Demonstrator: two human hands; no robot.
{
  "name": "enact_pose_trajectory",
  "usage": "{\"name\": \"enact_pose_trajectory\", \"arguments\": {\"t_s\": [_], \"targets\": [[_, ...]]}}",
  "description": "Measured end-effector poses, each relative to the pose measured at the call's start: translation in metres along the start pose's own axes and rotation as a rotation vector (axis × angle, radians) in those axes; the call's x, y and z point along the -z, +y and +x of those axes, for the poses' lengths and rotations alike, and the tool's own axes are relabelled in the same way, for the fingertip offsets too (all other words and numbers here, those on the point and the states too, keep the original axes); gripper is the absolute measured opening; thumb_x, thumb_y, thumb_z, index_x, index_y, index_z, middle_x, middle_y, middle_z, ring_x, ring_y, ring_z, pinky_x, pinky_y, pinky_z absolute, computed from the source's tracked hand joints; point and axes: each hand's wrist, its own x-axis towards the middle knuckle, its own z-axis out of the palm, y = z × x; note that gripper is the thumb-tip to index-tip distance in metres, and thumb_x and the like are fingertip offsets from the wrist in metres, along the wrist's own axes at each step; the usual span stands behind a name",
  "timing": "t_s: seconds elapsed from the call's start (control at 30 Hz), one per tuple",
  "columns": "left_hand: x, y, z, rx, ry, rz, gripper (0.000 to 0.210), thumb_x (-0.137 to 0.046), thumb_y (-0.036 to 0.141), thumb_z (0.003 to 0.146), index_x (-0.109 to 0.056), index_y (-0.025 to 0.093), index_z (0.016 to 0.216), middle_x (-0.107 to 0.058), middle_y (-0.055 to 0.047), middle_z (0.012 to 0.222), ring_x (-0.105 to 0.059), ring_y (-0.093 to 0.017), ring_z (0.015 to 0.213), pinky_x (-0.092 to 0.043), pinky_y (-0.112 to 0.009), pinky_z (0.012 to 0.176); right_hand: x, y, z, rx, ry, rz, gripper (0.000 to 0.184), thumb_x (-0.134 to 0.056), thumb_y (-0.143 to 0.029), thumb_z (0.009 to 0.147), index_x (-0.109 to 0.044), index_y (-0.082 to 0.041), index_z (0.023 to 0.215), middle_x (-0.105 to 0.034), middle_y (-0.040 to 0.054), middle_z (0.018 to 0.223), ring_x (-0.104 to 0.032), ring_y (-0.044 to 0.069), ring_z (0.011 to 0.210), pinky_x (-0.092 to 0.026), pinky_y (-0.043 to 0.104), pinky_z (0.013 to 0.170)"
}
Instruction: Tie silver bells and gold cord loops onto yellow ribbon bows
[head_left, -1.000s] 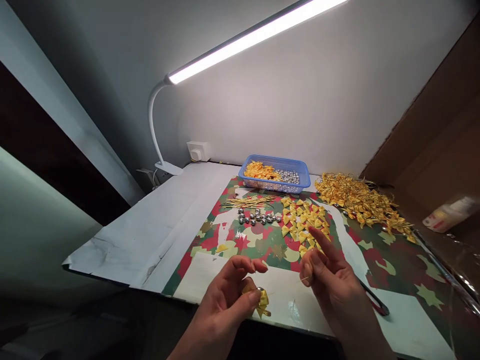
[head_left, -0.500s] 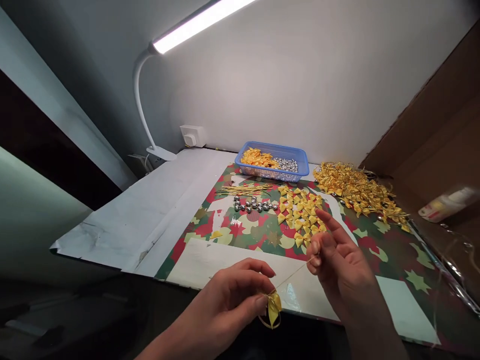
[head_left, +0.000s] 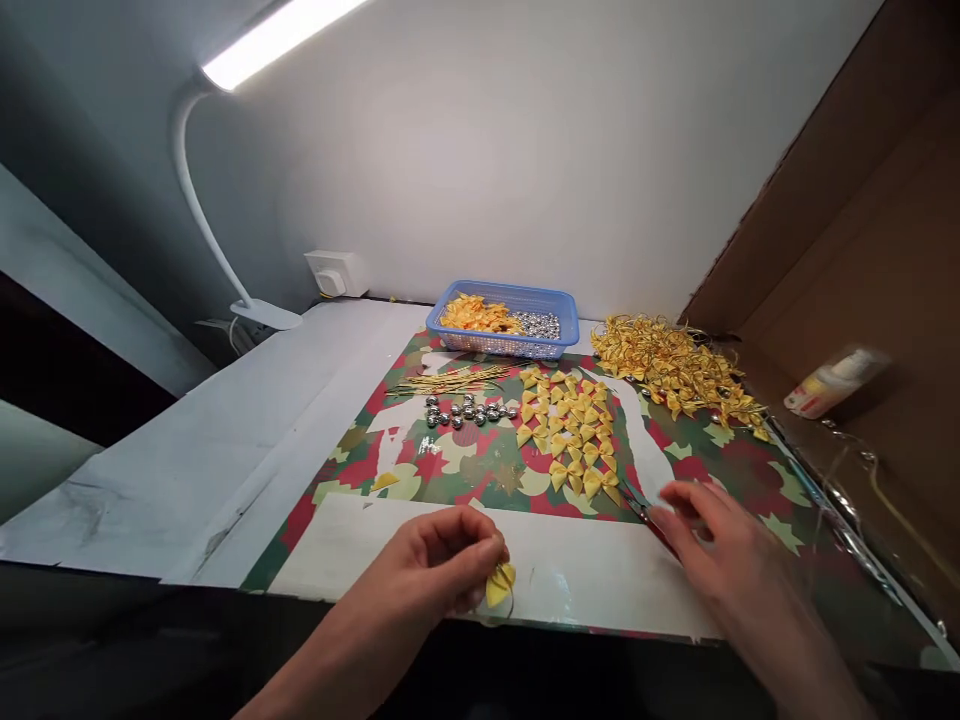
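Note:
My left hand (head_left: 450,555), fingers closed in a pinch, holds a yellow ribbon bow (head_left: 500,585) with a thin cord looping below it, just over the table's front edge. To the right, my right hand (head_left: 720,545) hovers at a pair of small scissors (head_left: 646,515) with dark blades and reddish handles. Its thumb and fingers are apart; the thumb lies over part of the handles, and contact is hard to judge. Rows of yellow bows (head_left: 570,430) lie just beyond the scissors. Several silver bells or beads (head_left: 469,410) sit left of the bows.
Gold cords (head_left: 450,380) lie behind the silver balls. A blue basket (head_left: 502,345) at the back holds yellow bows and silver balls. A heap of corded bows (head_left: 675,365) is at back right, near a white bottle (head_left: 832,385). A lamp (head_left: 199,195) stands left.
My right hand has let go of the cord and moved right and down to the scissors. My left hand keeps the bow. The view has shifted a little to the right.

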Motion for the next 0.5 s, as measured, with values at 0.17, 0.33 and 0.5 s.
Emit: {"name": "enact_pose_trajectory", "arguments": {"t_s": [0.17,0.33,0.5], "targets": [[-0.001,0.003,0.004,-0.027,0.06,-0.04,0.025,-0.082,0.037,0.083,-0.068,0.016,0.079,-0.073,-0.001,0.078,-0.051,-0.007,0.058,-0.041,-0.018,0.057,-0.003,0.042,-0.023,0.269,0.021,-0.496,0.026,-0.045,-0.04,0.097,-0.062,-0.021,0.1,-0.071,0.0103,0.094,-0.068,0.029,0.08,-0.049,0.04,0.066],[-0.006,0.006,-0.002,-0.075,0.09,-0.047,0.027,-0.08,0.039,0.084,-0.066,0.016,0.078,-0.073,0.0,0.077,-0.053,-0.007,0.055,-0.041,-0.018,0.054,-0.005,0.037,-0.026,0.204,0.098,-0.458,0.028,-0.032,-0.024,0.1,-0.06,-0.021,0.1,-0.071,0.0117,0.088,-0.069,0.028,0.076,-0.049,0.039,0.065],[-0.008,0.006,-0.01,-0.112,0.061,-0.026,0.028,-0.077,0.041,0.086,-0.063,0.018,0.08,-0.074,-0.001,0.077,-0.056,-0.01,0.057,-0.045,-0.021,0.057,-0.01,-0.014,-0.047,-0.169,-0.112,0.347,0.038,-0.038,-0.054,0.101,-0.062,-0.028,0.113,-0.066,0.0049,0.081,-0.061,0.02,0.064,-0.05,0.031,0.061]]}}
